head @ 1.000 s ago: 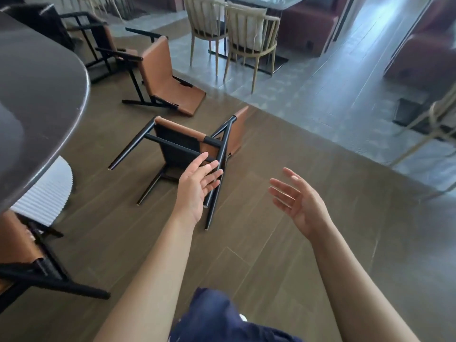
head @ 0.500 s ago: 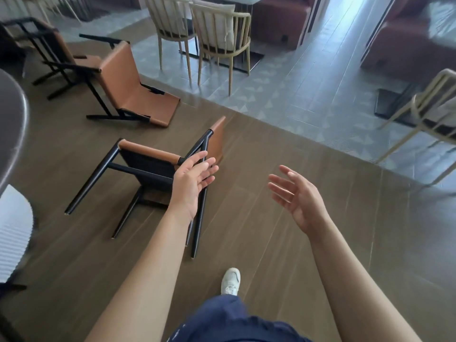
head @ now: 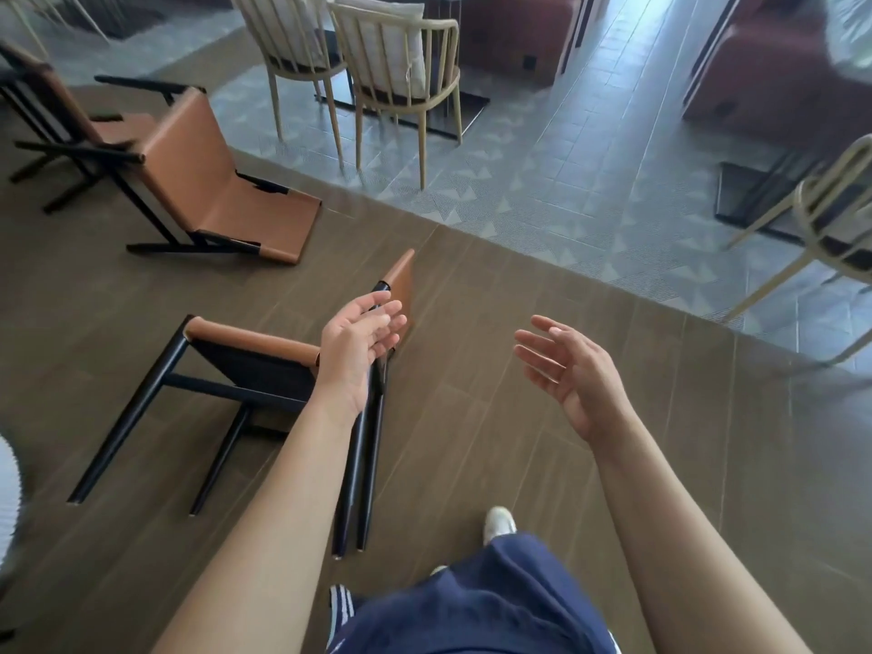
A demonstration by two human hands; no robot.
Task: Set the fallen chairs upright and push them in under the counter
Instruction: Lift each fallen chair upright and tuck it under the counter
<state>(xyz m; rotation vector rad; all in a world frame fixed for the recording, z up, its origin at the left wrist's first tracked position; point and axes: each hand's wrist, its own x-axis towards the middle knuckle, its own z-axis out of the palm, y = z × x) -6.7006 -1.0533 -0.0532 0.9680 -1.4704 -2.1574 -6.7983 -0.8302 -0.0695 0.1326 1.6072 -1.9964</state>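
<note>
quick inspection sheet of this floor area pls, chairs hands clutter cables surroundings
surface: brown plank floor, grey tile beyond.
job's things: near chair lies fallen, underside showing, legs toward the person; second chair tipped on its back; third chair at left edge, partly cut off.
clutter: nothing seen.
hands: left hand open over the near chair's legs, contact unclear; right hand open, holding nothing.
cables: nothing seen.
surroundings: two pale wooden chairs upright on the tile; red sofas behind.

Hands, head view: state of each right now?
Left hand: open, fingers relaxed, over the nearest fallen chair, not gripping it.
Right hand: open, empty, held in the air.
</note>
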